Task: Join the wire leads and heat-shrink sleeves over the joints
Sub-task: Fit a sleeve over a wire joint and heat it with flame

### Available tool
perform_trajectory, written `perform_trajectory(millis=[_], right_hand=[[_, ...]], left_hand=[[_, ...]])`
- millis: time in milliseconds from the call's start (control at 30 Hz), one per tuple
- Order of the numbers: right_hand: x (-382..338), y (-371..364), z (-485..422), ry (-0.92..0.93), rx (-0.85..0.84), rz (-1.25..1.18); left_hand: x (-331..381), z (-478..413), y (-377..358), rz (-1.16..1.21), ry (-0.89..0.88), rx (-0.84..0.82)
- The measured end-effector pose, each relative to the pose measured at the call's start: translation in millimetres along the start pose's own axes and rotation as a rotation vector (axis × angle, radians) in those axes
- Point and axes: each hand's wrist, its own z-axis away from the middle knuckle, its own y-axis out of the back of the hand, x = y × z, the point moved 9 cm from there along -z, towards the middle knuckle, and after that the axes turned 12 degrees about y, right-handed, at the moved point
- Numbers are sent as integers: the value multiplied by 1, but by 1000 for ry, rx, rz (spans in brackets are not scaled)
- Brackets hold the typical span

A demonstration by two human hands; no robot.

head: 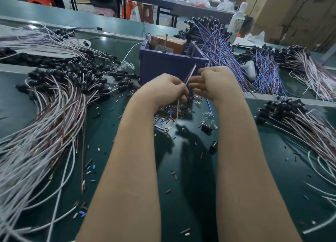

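Fingers [179,86] of left hand [163,88] pinch wire [190,73]

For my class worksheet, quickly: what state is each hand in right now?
Left hand: closed, pinching a wire lead.
Right hand: fingers curled beside the lead's upper end; blurred, so cannot tell whether it holds anything.

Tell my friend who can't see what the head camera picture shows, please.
The left hand pinches a thin wire lead, with the right hand close beside it, over a green table. Wire bundles and a purple bin lie around.
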Motion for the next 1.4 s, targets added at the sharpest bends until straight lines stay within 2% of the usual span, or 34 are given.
perform_trajectory(millis=[133,267,400,567,667,767,867,1033,1233,1400], right_hand=[[14,-11,-1,-15,-42,-156],[13,-12,-4,15,-67,-107],[7,-25,0,84,-216,27],[-2,-23,-3,149,-156,1],[0,-22,-4,152,-176,65],[2,-26,-1,167,-237,224],[1,-25,0,186,-242,283],[3,-25,0,183,-234,229],[-16,-24,0,308,-134,102],[-33,-17,3,432,-64,204]], left_hand=[[1,-1,-6,-47,-5,-41],[-5,-6,-2,28,32,1],[-10,-10,7,260,53,66],[-10,-6,-3,613,69,-49],[-11,-6,-5,711,70,-54],[-15,-9,0,687,79,6],[-15,-11,1,620,57,49],[-13,-11,6,543,34,108],[-11,-12,21,434,-12,263],[0,-7,31,296,-76,352]])
